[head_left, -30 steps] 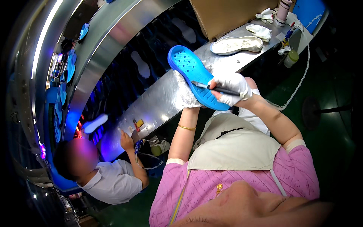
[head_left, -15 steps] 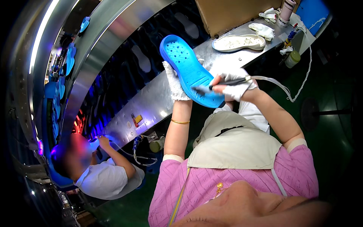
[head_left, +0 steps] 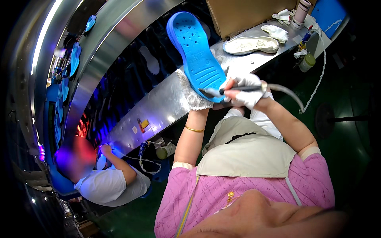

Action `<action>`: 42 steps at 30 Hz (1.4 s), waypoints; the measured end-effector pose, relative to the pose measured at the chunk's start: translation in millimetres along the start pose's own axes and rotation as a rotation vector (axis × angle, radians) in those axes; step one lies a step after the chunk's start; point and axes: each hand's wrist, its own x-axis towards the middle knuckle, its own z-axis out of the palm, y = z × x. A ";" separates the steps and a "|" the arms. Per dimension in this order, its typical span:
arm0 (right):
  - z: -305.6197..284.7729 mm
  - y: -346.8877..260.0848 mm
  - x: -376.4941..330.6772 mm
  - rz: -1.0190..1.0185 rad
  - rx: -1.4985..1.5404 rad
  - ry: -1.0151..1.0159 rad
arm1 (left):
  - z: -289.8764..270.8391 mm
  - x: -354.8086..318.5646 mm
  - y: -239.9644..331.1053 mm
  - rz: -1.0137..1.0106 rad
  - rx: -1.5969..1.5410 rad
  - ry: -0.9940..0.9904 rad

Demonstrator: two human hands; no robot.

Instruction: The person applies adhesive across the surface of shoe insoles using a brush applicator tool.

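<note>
A blue shoe sole (head_left: 198,51) with a raised rim, small holes at its far end and ridges nearer me is held up above the bench. My left hand (head_left: 191,94), in a white knit glove, grips it from beneath and along its left edge; most of those fingers are hidden behind it. In my right hand (head_left: 246,93), which wears a white glove with bare fingertips, is a dark-handled brush (head_left: 212,93) fed by a clear tube. Its blurred bristles lie at the sole's near end.
A metal bench (head_left: 151,105) runs alongside a dark conveyor (head_left: 131,71) with soles on it. On the bench lie a white sole (head_left: 252,45), gloves (head_left: 275,33) and a yellow-and-red tool (head_left: 143,125). A cardboard box (head_left: 250,16) stands behind. At left, a co-worker (head_left: 115,184) handles something.
The sole has moved farther away and now points more steeply up. My left hand has shifted right and slightly downward with it. The brush stays near the sole's close end.
</note>
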 end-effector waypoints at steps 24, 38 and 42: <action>-4.6 -2.6 9.2 -0.215 -0.232 -0.074 | 7.6 10.2 31.5 -0.077 -0.152 -0.184; -5.6 -11.0 11.9 -0.396 -0.349 -0.126 | -4.6 20.4 51.2 -0.255 -0.136 -0.050; -0.9 -2.8 23.8 -0.589 -0.566 -0.194 | -2.0 27.1 53.7 -0.297 -0.059 0.010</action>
